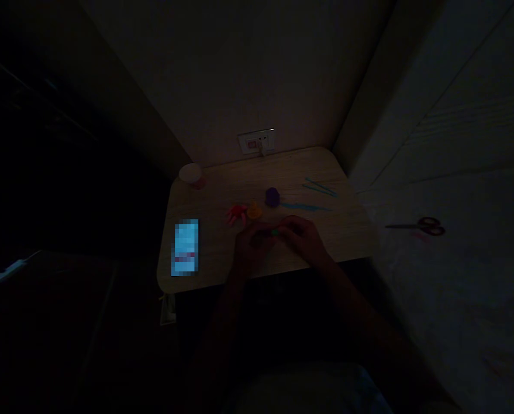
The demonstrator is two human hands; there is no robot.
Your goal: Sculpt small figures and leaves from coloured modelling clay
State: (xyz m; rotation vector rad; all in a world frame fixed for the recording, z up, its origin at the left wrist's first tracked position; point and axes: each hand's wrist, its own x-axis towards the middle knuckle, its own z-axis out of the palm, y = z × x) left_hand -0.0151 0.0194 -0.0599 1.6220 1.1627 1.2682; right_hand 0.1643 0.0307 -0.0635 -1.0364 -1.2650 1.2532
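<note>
In dim light, my left hand [252, 242] and my right hand [300, 234] meet over the front of the small wooden table. Between their fingertips is a small green piece [275, 232], mostly hidden, and both hands are closed on it. Just beyond the left hand lies a red-and-pink figure with several leg-like parts [237, 213]. An orange piece with a wide base and raised middle [254, 211] sits beside it. Farther back is a round purple lump [272, 197]. From there a flat blue strip-like tool [306, 207] stretches right, past my right hand.
Thin teal sticks [321, 187] lie at the back right. A pale rounded container [191, 173] stands at the back left corner, and a lit phone [185, 247] lies front left. Scissors [429, 226] rest on the pale surface to the right. The wall holds a socket [250, 145].
</note>
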